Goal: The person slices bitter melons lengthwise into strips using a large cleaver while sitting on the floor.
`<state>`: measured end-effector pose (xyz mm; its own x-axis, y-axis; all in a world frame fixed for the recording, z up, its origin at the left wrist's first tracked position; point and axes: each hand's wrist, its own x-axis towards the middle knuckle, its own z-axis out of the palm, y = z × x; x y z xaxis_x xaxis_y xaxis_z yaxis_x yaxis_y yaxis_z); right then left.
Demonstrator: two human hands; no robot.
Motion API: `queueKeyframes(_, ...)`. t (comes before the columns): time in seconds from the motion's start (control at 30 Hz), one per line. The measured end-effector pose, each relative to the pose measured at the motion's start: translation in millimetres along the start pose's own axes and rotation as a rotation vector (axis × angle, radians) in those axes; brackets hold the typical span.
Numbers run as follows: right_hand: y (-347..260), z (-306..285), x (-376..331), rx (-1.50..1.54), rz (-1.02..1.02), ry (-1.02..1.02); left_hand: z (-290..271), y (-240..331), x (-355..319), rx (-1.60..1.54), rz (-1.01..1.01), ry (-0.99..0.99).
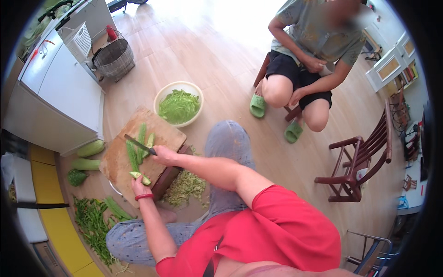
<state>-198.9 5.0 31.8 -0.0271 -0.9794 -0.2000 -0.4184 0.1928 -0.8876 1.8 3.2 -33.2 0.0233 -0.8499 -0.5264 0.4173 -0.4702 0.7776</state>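
Note:
My right hand [165, 155] grips the dark handle of a knife [138, 143], whose blade lies across long green gourd pieces [133, 156] with bumpy skin, perhaps bitter melon. They rest on a worn wooden cutting board [168, 132]. At the board's near edge my left hand [139, 187], with a red bangle at the wrist, is closed on a halved gourd piece [140, 177] whose pale inside shows. Beyond the board stands a cream bowl [199, 112] heaped with shredded green gourd [179, 106].
Whole gourds [90, 148] lie left of the board, and a pile of green peppers or beans [88, 221] nearer me. Pale scraps [184, 189] cover the floor beside my leg. A person [314, 60] sits opposite. A wooden chair [355, 171] stands right; a wicker basket [114, 62] far left.

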Motion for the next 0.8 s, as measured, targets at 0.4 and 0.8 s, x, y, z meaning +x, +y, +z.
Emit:
queueKeyframes(0.4,-13,-4,-15,-0.046,-0.068,-0.026,11,7,1,0.096,0.013,-0.017)
queueKeyframes(0.8,-22,-33,-47,0.212,-0.042,0.069,25,-8,4,0.594,0.276,-0.018)
